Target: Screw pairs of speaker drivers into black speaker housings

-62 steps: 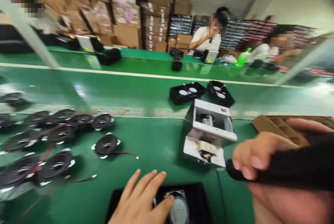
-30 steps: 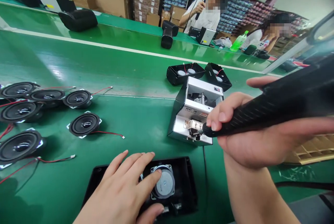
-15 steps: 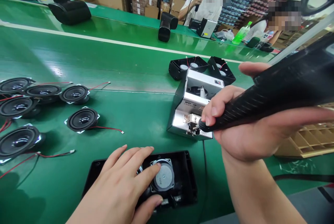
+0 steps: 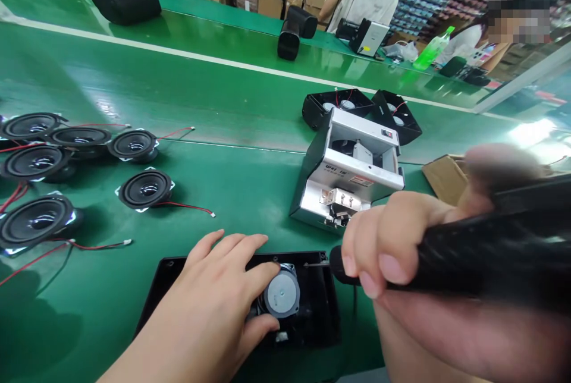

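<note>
My left hand [image 4: 212,305] lies flat with fingers spread on a black plastic housing [image 4: 319,311] at the near edge of the green bench, steadying it. A speaker driver [image 4: 282,294] sits magnet-up inside the housing, by my fingertips. My right hand [image 4: 401,258] is wrapped round a black electric screwdriver [image 4: 482,252]. Its thin bit points left, over the housing's upper right corner. Just behind stands a silver screw feeder box [image 4: 352,178].
Several loose black speaker drivers [image 4: 145,188] with red wires lie on the bench at left. Two more black housings [image 4: 339,103] rest on the conveyor belt [image 4: 178,91] beyond the feeder. A cardboard tray [image 4: 446,176] lies at right. Two people work at the far side.
My right hand has drawn the screwdriver back from the feeder's front and lowered it, so the bit is now over the housing. My left hand has stayed on the housing.
</note>
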Demonstrator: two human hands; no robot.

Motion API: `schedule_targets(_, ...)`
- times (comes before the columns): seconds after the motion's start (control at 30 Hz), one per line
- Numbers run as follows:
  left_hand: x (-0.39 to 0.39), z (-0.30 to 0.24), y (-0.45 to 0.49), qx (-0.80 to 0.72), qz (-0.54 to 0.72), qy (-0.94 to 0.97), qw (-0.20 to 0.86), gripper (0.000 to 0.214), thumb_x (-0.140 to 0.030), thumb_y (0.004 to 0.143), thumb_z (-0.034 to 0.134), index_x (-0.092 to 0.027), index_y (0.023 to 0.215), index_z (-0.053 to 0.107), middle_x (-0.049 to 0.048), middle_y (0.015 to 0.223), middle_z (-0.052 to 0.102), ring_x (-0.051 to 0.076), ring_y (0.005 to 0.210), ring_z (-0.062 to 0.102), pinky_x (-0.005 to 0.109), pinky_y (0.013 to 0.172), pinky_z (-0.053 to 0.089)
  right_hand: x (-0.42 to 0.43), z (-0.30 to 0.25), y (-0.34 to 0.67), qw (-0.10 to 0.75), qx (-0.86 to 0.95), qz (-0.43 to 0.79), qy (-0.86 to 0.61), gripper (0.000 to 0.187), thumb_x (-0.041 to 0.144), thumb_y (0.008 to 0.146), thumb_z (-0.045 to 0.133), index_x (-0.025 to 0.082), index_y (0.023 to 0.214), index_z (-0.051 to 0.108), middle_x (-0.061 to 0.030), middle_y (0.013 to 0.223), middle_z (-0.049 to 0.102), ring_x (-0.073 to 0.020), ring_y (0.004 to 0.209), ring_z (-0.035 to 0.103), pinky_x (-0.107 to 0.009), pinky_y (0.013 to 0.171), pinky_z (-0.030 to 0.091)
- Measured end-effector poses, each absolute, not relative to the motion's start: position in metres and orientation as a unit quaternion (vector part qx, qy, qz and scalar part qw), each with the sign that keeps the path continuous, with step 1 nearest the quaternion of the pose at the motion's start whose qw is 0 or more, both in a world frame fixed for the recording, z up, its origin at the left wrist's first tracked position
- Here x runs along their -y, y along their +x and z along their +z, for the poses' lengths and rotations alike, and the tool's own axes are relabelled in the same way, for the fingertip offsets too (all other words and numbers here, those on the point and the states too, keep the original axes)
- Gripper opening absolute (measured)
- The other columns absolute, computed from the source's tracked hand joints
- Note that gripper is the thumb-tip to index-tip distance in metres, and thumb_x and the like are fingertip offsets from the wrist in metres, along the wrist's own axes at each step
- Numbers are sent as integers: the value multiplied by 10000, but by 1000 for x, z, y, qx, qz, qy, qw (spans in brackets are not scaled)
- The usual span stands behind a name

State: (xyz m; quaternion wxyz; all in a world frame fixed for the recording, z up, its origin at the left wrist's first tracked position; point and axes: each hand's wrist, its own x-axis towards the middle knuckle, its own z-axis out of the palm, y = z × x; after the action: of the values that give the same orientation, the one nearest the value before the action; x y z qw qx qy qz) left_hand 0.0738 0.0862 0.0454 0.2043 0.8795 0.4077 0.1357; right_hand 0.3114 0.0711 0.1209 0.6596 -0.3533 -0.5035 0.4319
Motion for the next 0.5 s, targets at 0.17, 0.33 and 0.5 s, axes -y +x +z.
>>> schedule_targets(0.17, -90, 48, 74, -411, 136, 869, 241, 376, -287, 783, 943, -403, 1095, 768, -5, 1324, 770, 356, 1258, 728, 781, 1195, 393, -79, 105, 301, 675, 481, 438, -350, 503, 708, 1094, 495, 323, 1304, 743, -22, 668, 723, -222, 486, 621, -381, 469, 484)
schedule_targets(0.33, -93, 49, 76, -411, 151, 865, 246, 329, -273, 725, 917, -387, 1001, 780, -30, 1181, 792, 336, 1095, 775, 683, 1085, 477, -85, 98, 290, 711, 431, 420, -363, 592, 828, 1025, 515, 338, 1183, 807, -4, 561, 672, -209, 381, 563, -333, 380, 412)
schedule_targets(0.5, -98, 51, 80, -396, 164, 873, 231, 283, -239, 705, 878, -356, 948, 793, -34, 1093, 798, 301, 1025, 792, 595, 1052, 491, -86, 96, 292, 693, 419, 442, -385, 548, 843, 972, 607, 366, 1146, 811, -6, 575, 688, -221, 393, 579, -346, 393, 429)
